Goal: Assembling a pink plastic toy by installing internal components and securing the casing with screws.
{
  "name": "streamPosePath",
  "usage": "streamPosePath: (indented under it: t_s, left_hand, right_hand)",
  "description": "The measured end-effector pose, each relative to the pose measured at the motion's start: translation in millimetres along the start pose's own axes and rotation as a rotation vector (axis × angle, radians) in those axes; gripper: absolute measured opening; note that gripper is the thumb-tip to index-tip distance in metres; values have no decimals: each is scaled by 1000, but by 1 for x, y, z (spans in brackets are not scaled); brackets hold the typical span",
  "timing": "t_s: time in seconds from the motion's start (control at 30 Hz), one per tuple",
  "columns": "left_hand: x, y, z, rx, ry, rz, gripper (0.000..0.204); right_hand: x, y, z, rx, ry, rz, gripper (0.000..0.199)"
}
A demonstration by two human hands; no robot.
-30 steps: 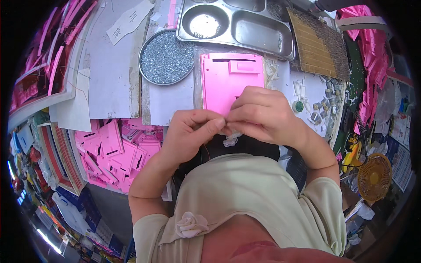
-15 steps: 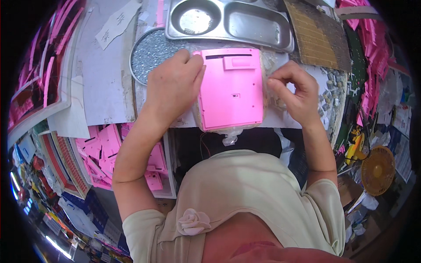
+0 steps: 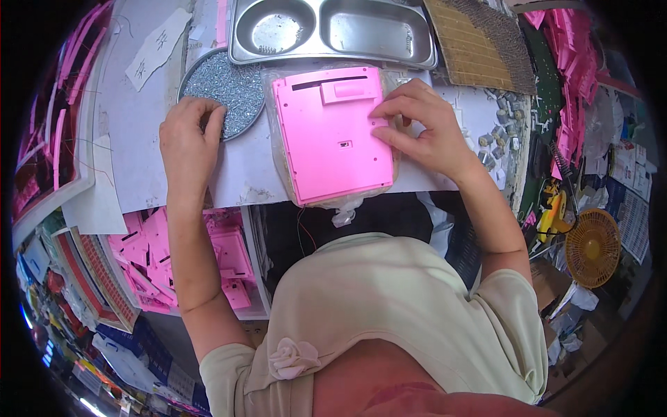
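Observation:
A flat pink plastic casing panel point(image 3: 333, 163), with a long dark slot near its far edge and small holes, lies in front of me on a pad wrapped in clear plastic film point(image 3: 281, 149). My right hand point(image 3: 427, 132) is at the panel's right side, thumb and forefinger a little apart beside a small hole. My left hand point(image 3: 187, 142) is at the near left rim of a round dish point(image 3: 229, 83) full of small silvery screws. Its fingers are curled together, and whatever may be between the fingertips is hidden.
A steel compartment tray point(image 3: 316, 48) stands beyond the panel, with brown cardboard point(image 3: 479, 48) to its right. Small metal parts point(image 3: 500, 132) are scattered on the right of the table. More pink panels point(image 3: 153, 254) fill a bin below left. A yellow fan point(image 3: 593, 247) is far right.
My left hand has left the panel's left edge and moved left to the screw dish. My right hand has come in over the panel's right edge. The whole view has shifted slightly.

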State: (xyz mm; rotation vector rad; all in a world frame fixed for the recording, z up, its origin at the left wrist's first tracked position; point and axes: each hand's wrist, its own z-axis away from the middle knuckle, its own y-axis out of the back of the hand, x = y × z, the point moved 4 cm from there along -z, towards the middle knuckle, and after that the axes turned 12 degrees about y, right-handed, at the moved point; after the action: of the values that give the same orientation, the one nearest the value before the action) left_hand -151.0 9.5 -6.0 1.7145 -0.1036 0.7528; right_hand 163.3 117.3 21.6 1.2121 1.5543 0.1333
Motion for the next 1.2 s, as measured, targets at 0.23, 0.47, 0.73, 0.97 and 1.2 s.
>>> streamPosePath:
  t_s: [0.23, 0.47, 0.73, 0.97, 1.2]
  left_hand:
    - [0, 3, -3, 214, -72, -14, 9]
    - [141, -26, 62, -182, -525, 273, 9]
    - [155, -49, 72, -197, -716, -3, 19]
    - [105, -6, 37, 91, -474, 27, 15]
    - [14, 5, -5, 49, -76, -181, 13]
  right_hand:
    - [0, 41, -12, 116, 34, 33, 18]
    - [-11, 45, -10, 161, 64, 17, 15]
    - [-17, 56, 7, 171, 57, 23, 14]
    - [-2, 86, 11, 241, 134, 181, 19]
    - [13, 128, -91, 680, 6, -427, 26]
